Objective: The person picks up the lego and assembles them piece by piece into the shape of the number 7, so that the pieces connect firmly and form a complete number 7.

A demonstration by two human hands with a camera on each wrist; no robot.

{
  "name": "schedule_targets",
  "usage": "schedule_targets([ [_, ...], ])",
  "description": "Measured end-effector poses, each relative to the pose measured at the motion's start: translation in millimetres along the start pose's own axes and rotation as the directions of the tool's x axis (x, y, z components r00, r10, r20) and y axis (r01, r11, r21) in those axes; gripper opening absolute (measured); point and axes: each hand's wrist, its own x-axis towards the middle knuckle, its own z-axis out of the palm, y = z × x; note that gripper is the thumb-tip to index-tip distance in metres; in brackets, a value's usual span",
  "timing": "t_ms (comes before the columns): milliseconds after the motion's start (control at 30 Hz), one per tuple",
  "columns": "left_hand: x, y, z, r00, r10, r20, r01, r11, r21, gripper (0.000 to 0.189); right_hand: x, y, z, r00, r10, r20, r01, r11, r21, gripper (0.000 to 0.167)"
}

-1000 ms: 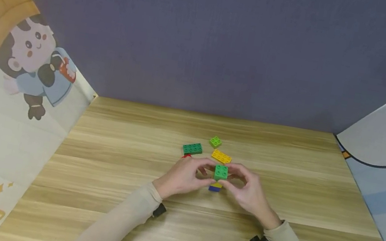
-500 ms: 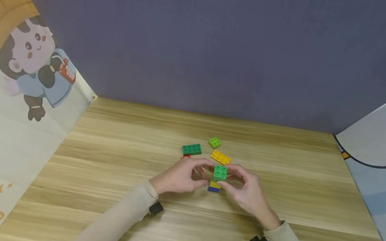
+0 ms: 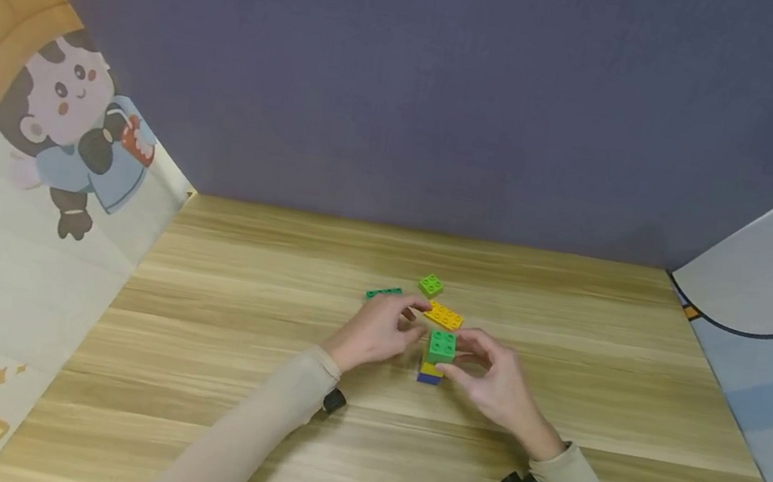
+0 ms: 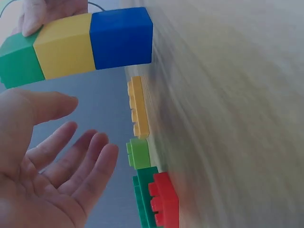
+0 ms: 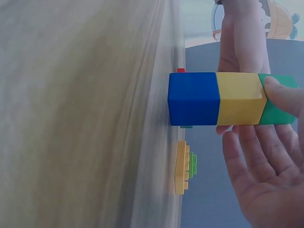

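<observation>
A tower of three toy building blocks stands on the table: a blue block [image 5: 194, 99] at the bottom, a yellow block [image 5: 241, 98] in the middle, a green block [image 3: 441, 346] on top. My right hand [image 3: 499, 384] pinches the tower near the top, its thumb on the green block by the seam with the yellow one. To the left, apart from the tower, my left hand [image 3: 378, 332] is held with loosely bent fingers and nothing in them. The left wrist view shows a gap between its thumb and the tower.
Behind the tower lie a flat yellow brick [image 3: 444, 315] and a small lime-green brick [image 3: 431, 285]. A dark green brick [image 3: 384, 293] is partly hidden behind my left hand. Beside it, in the left wrist view, sits a red brick [image 4: 166, 199]. A dark panel [image 3: 411, 85] closes the back.
My left hand has let go of the tower and moved left and away from me, now covering part of the dark green brick. My right hand stays at the top block, which has settled lower.
</observation>
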Motion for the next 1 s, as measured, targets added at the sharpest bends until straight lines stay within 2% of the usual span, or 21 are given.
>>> schedule_targets([
  [333,14.3,-3.6,6.8,0.999,-0.017,-0.032,0.018,0.998,0.061,0.038,-0.2,1,1,1.0,0.013,0.006,-0.013,1.0,0.014,0.041],
  [733,33.5,-5.2,18.1,0.999,-0.037,-0.005,0.038,0.993,0.116,0.039,-1.4,-3,0,0.999,0.035,0.01,-0.035,0.999,-0.001,0.038],
  [1000,42.4,-3.3,24.2,0.999,-0.037,-0.01,0.039,0.979,0.202,0.041,-1.9,-2,-1,0.999,0.034,0.003,-0.034,0.999,0.004,0.039],
])
